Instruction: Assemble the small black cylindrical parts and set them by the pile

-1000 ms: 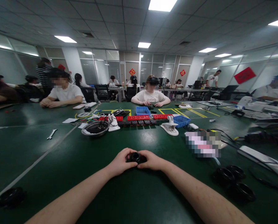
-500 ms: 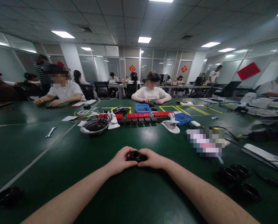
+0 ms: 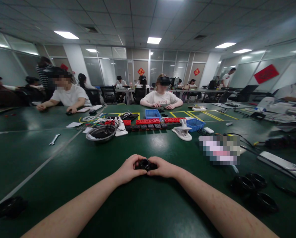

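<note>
A glossy black ring-shaped part point(image 3: 144, 164) with a round opening on top is held between my two hands, low over the green table point(image 3: 108, 211). From its left side my left hand point(image 3: 131, 169) grips it, thumb in front and fingers curled behind. My right hand point(image 3: 162, 167) closes on the opposite side in the same way. The fingers cover much of the part, and its exact kind cannot be made out. Several similar black round parts point(image 3: 265, 202) lie by my right forearm. Another black part point(image 3: 11, 207) rests at the far left.
Ahead are a metal bowl point(image 3: 100, 133) with a black item and cable, red socket strips point(image 3: 148, 121), a white clamp point(image 3: 183, 131) and blue trays point(image 3: 194, 124). A wrench point(image 3: 54, 139) lies left. Cables and a white bar point(image 3: 281, 165) lie right. People sit across the table.
My hands keep their grip on the black part with almost no movement. Across the table at left, a person's hand has shifted to the right onto a small dark object.
</note>
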`<state>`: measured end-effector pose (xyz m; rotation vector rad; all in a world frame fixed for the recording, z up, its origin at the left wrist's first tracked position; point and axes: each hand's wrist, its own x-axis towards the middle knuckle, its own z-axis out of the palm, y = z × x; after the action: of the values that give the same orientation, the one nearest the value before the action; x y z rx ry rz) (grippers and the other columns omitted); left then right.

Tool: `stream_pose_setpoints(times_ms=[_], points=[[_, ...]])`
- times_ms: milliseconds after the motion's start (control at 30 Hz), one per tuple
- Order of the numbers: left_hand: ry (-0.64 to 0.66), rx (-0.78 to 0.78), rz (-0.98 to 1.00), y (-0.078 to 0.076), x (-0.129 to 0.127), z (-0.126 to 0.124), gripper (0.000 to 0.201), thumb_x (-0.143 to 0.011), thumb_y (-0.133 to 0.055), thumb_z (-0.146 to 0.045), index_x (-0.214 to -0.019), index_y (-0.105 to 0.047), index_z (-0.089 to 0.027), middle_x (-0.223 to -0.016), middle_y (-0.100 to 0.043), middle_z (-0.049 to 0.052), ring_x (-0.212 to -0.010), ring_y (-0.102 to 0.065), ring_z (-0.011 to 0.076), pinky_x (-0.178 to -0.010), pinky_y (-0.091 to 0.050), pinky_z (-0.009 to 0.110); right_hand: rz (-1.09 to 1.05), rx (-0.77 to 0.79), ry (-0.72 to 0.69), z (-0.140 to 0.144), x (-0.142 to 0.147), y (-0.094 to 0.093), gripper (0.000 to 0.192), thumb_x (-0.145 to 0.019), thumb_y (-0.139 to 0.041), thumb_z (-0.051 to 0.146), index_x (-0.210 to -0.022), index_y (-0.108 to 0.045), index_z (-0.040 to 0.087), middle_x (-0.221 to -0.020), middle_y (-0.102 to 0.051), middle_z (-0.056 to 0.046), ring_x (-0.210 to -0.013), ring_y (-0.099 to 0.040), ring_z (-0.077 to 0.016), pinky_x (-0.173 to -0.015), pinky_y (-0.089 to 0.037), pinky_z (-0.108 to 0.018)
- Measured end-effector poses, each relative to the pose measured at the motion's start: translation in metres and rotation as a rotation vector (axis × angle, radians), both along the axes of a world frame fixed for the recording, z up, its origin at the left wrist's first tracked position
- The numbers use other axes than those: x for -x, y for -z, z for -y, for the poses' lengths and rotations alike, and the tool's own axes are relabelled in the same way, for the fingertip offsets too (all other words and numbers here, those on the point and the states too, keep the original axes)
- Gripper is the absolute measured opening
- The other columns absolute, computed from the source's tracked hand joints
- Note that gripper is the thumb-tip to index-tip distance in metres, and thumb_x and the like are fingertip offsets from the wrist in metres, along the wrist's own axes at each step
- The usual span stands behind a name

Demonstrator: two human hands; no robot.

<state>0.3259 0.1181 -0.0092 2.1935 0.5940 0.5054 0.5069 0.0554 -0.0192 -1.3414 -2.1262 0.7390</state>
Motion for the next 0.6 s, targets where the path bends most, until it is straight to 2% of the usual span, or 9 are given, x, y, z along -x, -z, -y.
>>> stream_pose_setpoints(times_ms=[300,467,600], points=[[-0.015,0.058,0.031,0.004,-0.001,-0.001,0.037,-0.062,-0.064,-0.027,-0.096,-0.053,-0.017,-0.084,-0.05,0.001,-0.068,-0.046,0.0125,-0.058,-0.037,0.022,-0.145,0.132,0.009,0.0,0.001,-0.003,0.023,-0.065,-0.06,0.017,-0.088,-0.055,0.014,-0.077,-0.052,0.001,-0.07,-0.048,-0.0117,-0.062,-0.037,-0.022],[-0.104,0.043,0.042,0.006,-0.006,0.005,0.039,-0.057,-0.067,-0.03,-0.092,-0.056,-0.017,-0.083,-0.052,0.002,-0.069,-0.049,0.0143,-0.059,-0.038,0.023,-0.137,0.138,0.203,-0.003,0.002,0.005,0.032,-0.052,-0.071,0.026,-0.077,-0.053,0.015,-0.069,-0.047,0.004,-0.062,-0.044,-0.0097,-0.054,-0.033,-0.02],[-0.294,-0.026,0.045,0.007,-0.012,0.015,0.036,-0.055,-0.067,-0.031,-0.086,-0.056,-0.017,-0.083,-0.054,0.002,-0.072,-0.051,0.0168,-0.061,-0.04,0.025,0.046,0.049,0.379,-0.005,0.011,0.011,0.039,-0.047,-0.071,0.036,-0.071,-0.048,0.016,-0.066,-0.046,0.004,-0.06,-0.042,-0.0103,-0.05,-0.03,-0.02]])
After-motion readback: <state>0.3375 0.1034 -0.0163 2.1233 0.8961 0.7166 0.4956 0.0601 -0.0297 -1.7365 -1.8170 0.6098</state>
